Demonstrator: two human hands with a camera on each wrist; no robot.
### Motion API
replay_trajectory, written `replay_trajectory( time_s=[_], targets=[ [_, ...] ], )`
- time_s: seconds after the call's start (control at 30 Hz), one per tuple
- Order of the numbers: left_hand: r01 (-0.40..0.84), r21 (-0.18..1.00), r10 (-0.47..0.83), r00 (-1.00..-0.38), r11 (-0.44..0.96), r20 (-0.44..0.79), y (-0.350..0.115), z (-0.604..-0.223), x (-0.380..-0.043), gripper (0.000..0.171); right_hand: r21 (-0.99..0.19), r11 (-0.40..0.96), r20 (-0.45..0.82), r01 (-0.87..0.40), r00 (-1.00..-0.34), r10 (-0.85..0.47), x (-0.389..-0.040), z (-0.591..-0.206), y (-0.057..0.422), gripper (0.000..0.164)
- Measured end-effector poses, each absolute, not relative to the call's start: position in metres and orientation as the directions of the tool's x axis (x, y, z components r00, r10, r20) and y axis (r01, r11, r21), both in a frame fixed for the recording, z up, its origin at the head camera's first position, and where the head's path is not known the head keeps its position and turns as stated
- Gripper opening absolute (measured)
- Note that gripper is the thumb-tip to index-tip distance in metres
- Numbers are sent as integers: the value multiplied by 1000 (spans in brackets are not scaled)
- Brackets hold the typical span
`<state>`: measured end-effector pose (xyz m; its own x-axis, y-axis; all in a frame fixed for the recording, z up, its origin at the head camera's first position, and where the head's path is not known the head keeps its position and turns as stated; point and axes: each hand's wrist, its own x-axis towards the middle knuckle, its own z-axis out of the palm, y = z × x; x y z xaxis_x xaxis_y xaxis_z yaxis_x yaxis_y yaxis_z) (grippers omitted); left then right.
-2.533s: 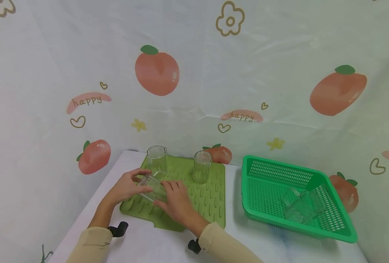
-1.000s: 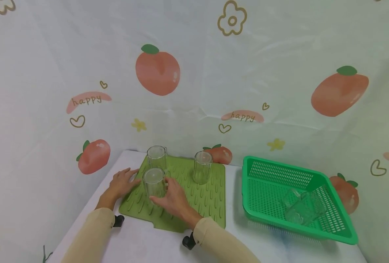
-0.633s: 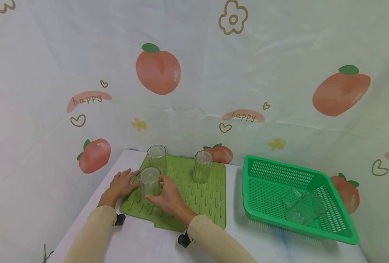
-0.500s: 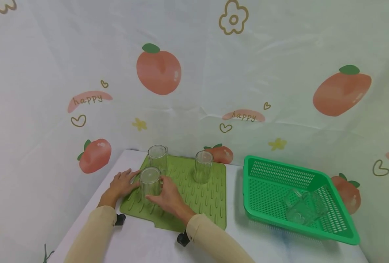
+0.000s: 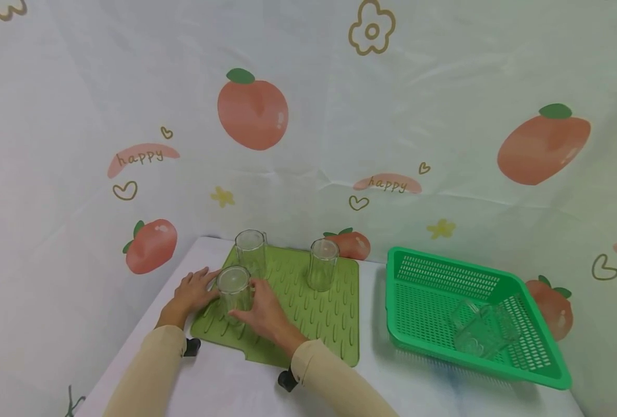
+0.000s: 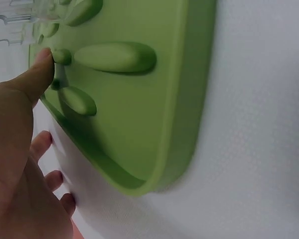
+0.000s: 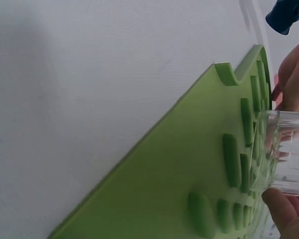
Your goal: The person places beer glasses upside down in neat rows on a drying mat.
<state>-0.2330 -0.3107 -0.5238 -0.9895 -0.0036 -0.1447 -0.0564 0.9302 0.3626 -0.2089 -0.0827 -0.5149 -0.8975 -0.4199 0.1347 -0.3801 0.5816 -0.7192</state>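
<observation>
My right hand (image 5: 267, 311) grips a clear glass mug (image 5: 232, 289) by its right side. The mug stands bottom up on the left part of the ribbed green drying mat (image 5: 334, 324). In the right wrist view, the mug (image 7: 295, 149) has its rim at the mat, with my right hand (image 7: 289, 214) against it. My left hand (image 5: 192, 292) lies at the mat's left edge. In the left wrist view, the left hand's thumb (image 6: 37, 74) rests on the mat while its other fingers lie on the white table. Two more glass mugs stand on the mat, one back left (image 5: 251, 252) and one back right (image 5: 322, 266).
A green perforated basket (image 5: 412, 336) stands on the table to the right of the mat. Inside it lies another glass mug (image 5: 480, 333) on its side. A patterned white cloth (image 5: 308, 145) hangs behind. White table surface (image 5: 225, 382) lies in front of the mat.
The mug, earlier tilted between both hands, now stands bottom up on the mat and has shifted slightly left with my right hand. My left hand let go of it and moved to the mat's left edge.
</observation>
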Motion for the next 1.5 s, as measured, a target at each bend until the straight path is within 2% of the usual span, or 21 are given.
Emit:
replay_trajectory(
  time_s=[0.27, 0.7, 0.97, 1.2, 1.5],
  targets=[
    [-61, 388, 7, -985, 920, -171, -312, -525, -234, 64, -661, 628, 133, -410, -888, -440, -205, -515, -81, 81],
    [-86, 410, -9, -983, 908, -185, -308, -518, -234, 66, -647, 647, 93, -402, -885, -457, -206, -502, -71, 88],
    [-96, 438, -11, -981, 894, -191, -308, -520, -232, 68, -466, 712, 195, -525, -846, -496, -204, -495, -59, 91],
    [-100, 451, -13, -981, 887, -193, -311, -524, -232, 68, -182, 782, 273, -596, -795, -542, -203, -486, -46, 96],
    [-96, 471, -9, -983, 877, -185, -309, -524, -231, 68, -93, 802, 221, -590, -798, -561, -208, -475, -29, 98]
  ],
)
